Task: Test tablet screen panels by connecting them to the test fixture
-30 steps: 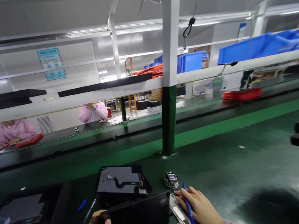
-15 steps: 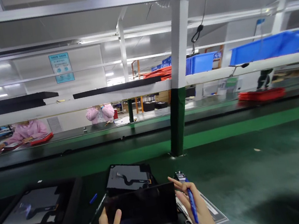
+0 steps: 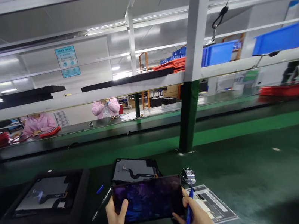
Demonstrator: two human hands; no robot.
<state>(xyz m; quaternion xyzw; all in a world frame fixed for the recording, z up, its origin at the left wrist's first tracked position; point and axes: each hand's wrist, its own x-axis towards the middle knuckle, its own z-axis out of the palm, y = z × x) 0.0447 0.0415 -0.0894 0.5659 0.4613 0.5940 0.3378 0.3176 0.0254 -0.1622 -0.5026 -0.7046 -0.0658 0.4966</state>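
Note:
A dark, glossy display panel [image 3: 152, 198] is held up in front of me, with faint reflections across its face. My left hand [image 3: 116, 219] grips its left end, thumb on the front. At the right end, my right hand [image 3: 196, 214] has its fingers against the edge and lower corner while also holding a blue pen [image 3: 188, 215]. Just behind lies another display panel [image 3: 132, 167], its back up with a dark flex cable. A thin metallic, pen-like tool [image 3: 103, 202] and a small blue cap [image 3: 99, 189] rest to the left.
Foam trays [image 3: 75, 193] with panels occupy the left. A shiny metal object [image 3: 188, 176] and a printed sheet [image 3: 218, 205] lie at right. A green-based post [image 3: 191, 116] rises behind. Beyond it are two people in pink, red trays [image 3: 288, 89] and blue bins [image 3: 219, 53].
My right hand has closed on the panel's right end, keeping the pen. The panel's face now catches more reflections. The view has swung left, and the scissors no longer show.

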